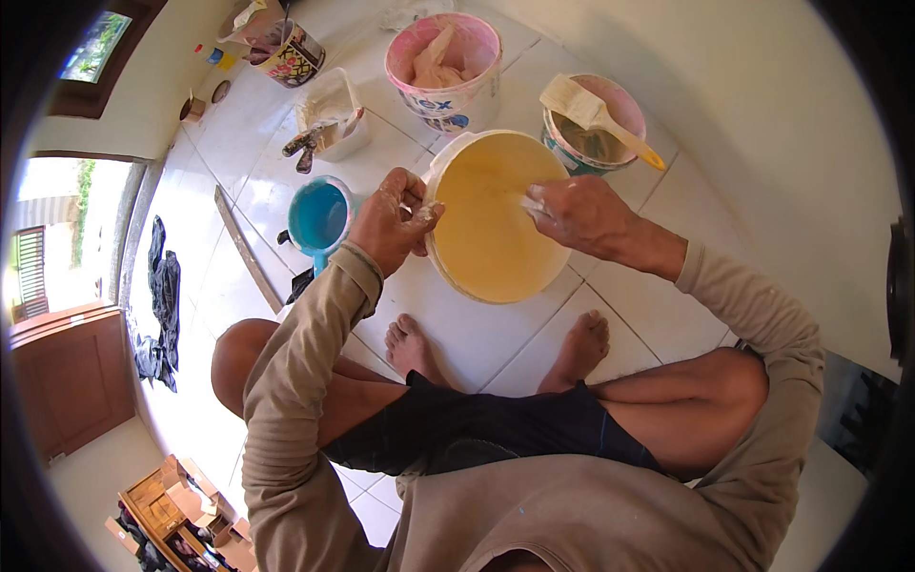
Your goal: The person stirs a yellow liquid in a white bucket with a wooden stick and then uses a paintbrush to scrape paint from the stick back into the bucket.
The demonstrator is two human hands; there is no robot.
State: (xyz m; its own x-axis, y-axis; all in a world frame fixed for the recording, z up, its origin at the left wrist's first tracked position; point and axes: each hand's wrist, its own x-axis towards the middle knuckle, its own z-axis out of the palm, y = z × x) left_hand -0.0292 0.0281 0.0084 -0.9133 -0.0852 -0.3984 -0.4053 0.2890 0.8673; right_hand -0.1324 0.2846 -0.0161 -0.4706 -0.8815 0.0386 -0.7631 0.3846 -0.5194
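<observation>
A round white bucket point(498, 286) with a pale yellow interior is in front of the seated person, above the tiled floor and forward of the two bare feet point(412, 345), its mouth facing up toward the head; its base is hidden, so whether it touches the floor I cannot tell. The left hand point(394, 217) is at the left rim, thumb and fingers closed together on the edge. The right hand point(579, 217) is over the right part of the mouth, its fingers curled in tightly; something whitish and blurred shows at their tips, and I cannot tell whether it is held or smeared on. Pale smears mark both hands. Just left of the left hand, a blue dipper point(319, 215) stands on the tiles with its handle toward the person. Beyond it, a white rectangular tub point(355, 135) carries dark-handled tools point(311, 143) across its rim. Past the bucket stands a pink-rimmed pail point(394, 76) with a crumpled pale cloth-like mass inside; to its right, a wide brush point(588, 108) with a yellow-tipped handle lies across a second pail point(636, 107). A wooden strip point(246, 250) lies on the floor at left, with black crumpled material point(165, 296) farther out, near a brown door point(74, 377). At lower left is a wooden cabinet point(152, 496) with cardboard pieces.
</observation>
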